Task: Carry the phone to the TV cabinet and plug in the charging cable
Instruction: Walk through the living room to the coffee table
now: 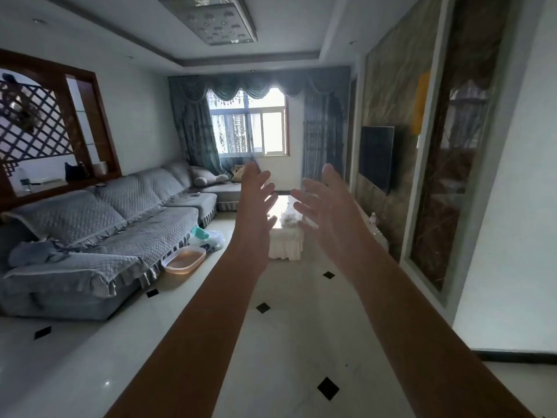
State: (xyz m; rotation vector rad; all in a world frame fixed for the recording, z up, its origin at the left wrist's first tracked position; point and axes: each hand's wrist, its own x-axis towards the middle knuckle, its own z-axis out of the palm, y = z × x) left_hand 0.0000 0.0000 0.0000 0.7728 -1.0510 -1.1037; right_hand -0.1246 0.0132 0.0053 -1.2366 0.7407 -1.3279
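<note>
Both my arms reach out ahead of me in a living room. My left hand (256, 200) and my right hand (327, 203) are held up side by side, fingers spread, holding nothing. A dark TV (376, 158) hangs on the right wall. Below it a low, light TV cabinet (375, 229) runs along the wall, partly hidden by my right arm. I see no phone and no charging cable.
A long grey sofa (99, 236) lines the left wall. A white-skirted coffee table (286, 239) stands in the middle beyond my hands. An orange basin (184, 260) and plastic bags (208, 238) lie on the tiled floor (286, 342) by the sofa. A curtained window (256, 125) is at the far end.
</note>
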